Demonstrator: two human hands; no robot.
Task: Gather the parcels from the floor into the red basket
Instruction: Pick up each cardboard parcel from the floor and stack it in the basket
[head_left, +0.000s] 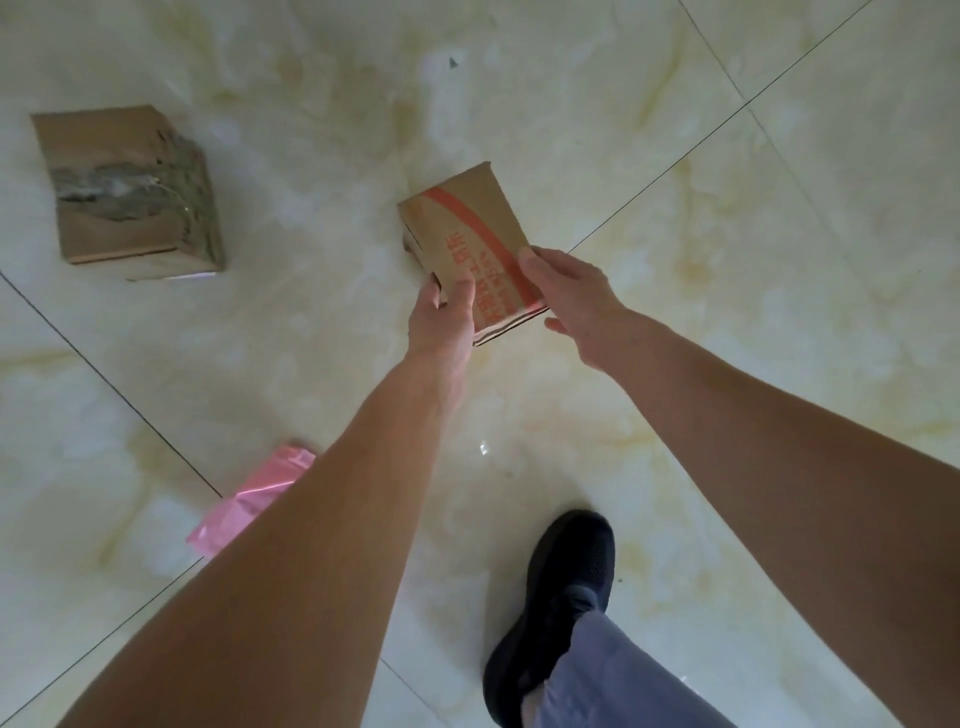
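The parcel (470, 244) with red print sits between both hands, a flat brown cardboard box whose near end is caught from either side. The left hand (441, 317) curls around its near left edge, thumb over the top face and fingers tucked out of sight beneath. The right hand (576, 306) meets the near right edge, thumb tip on top and the other fingers loosely spread below the corner. Both hands are equally near; neither has to reach. The parcel's long axis runs away from the person and a little to the left, and its far end appears tilted up off the floor (727, 260), though whether any part touches the tiles cannot be told.

Further out, a larger brown box (130, 192) with torn tape lies well apart to the far left, and a pink plastic mailer (249, 504) lies near the left forearm, partly hidden by it. A dark shoe (556, 603) stands on the tiles below the hands. The red basket is not in view, so which way the parcel must be carried cannot be judged from here.
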